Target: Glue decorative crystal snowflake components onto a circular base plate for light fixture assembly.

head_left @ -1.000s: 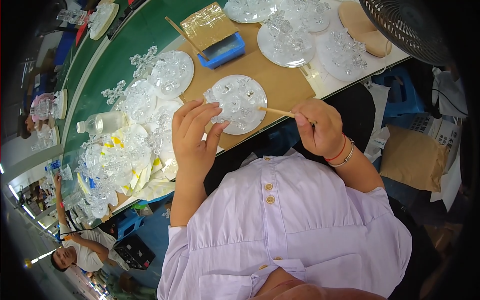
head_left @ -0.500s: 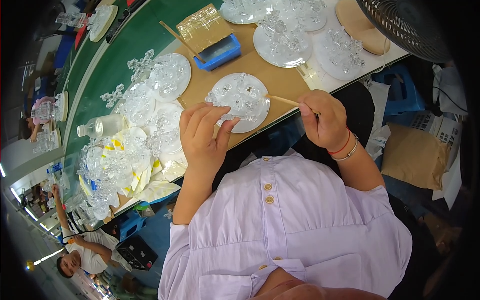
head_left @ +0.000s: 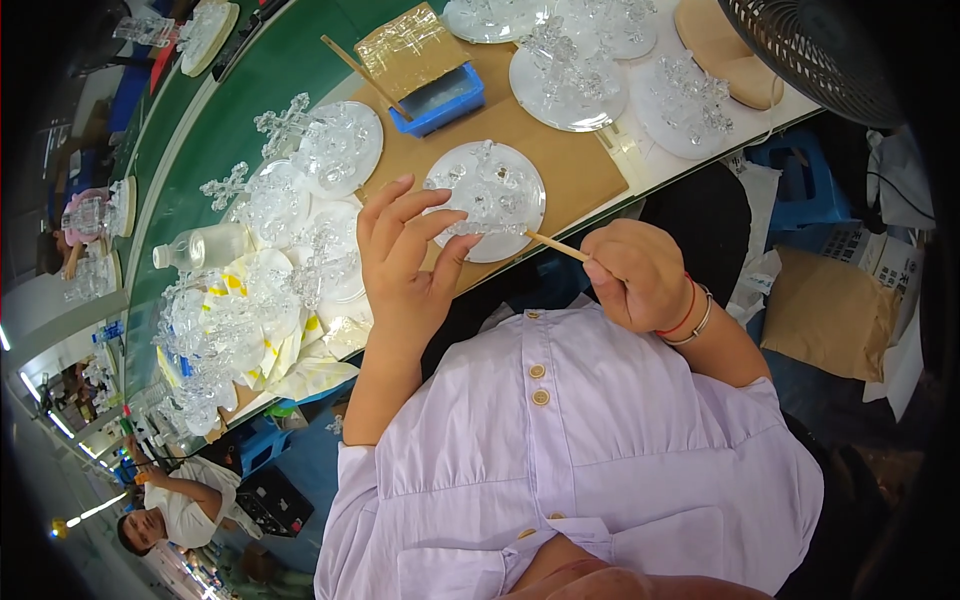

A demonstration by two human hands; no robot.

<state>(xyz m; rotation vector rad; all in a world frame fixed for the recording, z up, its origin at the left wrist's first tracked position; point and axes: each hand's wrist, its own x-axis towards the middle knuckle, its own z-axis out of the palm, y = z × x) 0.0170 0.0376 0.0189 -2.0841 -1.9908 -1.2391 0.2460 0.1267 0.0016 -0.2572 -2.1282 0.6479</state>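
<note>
1 head-worn fisheye view — facing steeply down, close above hands (head_left: 410, 268) and worktable (head_left: 290, 60).

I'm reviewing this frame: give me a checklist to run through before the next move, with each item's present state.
1. Right hand holding the wooden stick: ok.
2. Left hand pinching a clear piece between thumb and fingers: ok.
3. Stick tip touching the clear piece: cannot tell; they meet in view, but contact is unclear.
4. Round white plate resting on the brown board: ok.
5. Blue box open at the top: ok.
</note>
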